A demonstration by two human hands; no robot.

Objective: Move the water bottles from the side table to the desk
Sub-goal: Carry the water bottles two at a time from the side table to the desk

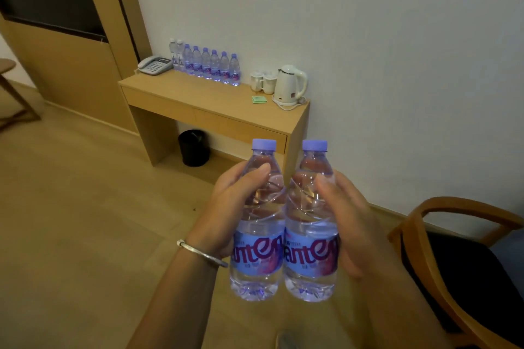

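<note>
Your left hand (226, 207) and right hand (348, 224) each grip one upright water bottle (259, 235), the second bottle (310, 235) touching it.

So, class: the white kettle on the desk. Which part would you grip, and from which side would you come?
Grip the handle, the loop on the kettle's right side, and come in from the right. The kettle stands upright on its base, its spout points left toward the mugs, and the wall is close behind, so the right side looks the freest approach.
</note>
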